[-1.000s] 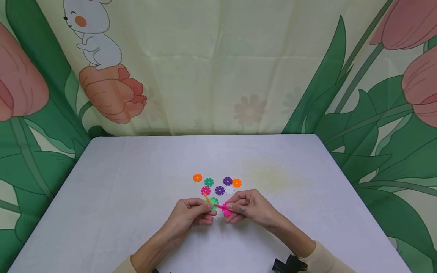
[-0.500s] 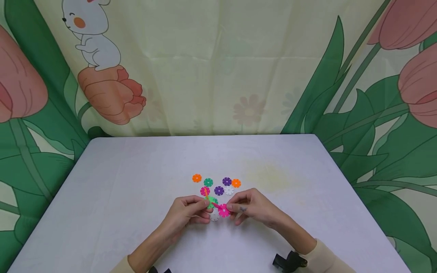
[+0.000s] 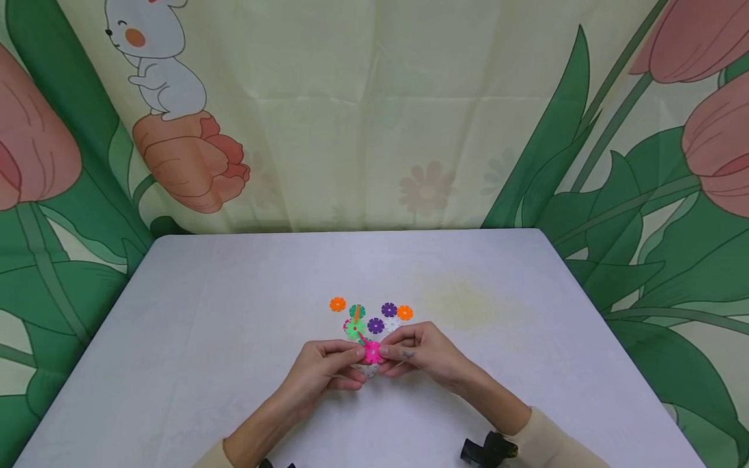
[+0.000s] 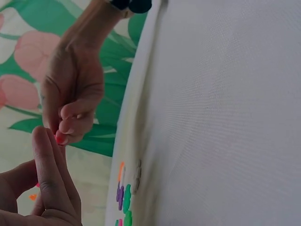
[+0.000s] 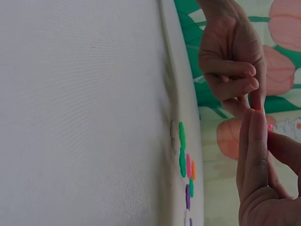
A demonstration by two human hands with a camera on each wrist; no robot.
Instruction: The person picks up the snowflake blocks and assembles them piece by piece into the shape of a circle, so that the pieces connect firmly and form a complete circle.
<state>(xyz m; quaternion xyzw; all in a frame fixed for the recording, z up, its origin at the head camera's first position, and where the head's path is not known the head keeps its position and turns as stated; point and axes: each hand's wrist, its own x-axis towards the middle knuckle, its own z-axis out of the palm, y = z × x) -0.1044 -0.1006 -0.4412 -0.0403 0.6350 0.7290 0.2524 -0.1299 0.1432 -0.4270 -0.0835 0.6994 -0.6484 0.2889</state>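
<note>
A bright pink notched disc (image 3: 372, 352) faces up between my hands in the head view. My left hand (image 3: 330, 365) pinches its left edge with thumb and fingers. At its right edge, my right hand (image 3: 424, 354) pinches it the same way. Beyond it, a second pink piece (image 3: 363, 338) stands edge-on, leading to a light green disc (image 3: 354, 328) and an edge-on orange piece (image 3: 357, 313). In both wrist views the fingertips meet, and the fingers mostly hide the pink disc.
Loose notched discs lie on the white table (image 3: 234, 299) beyond the hands: orange (image 3: 337, 304), purple (image 3: 389, 310), another orange (image 3: 405, 312) and several more. A white disc (image 3: 368, 371) lies under the hands. A printed backdrop (image 3: 351, 130) hangs behind the table.
The pink disc has moved left, turned face up and come between both hands. My left fingers have shifted from near the green disc to the pink one; the green and orange pieces now point away.
</note>
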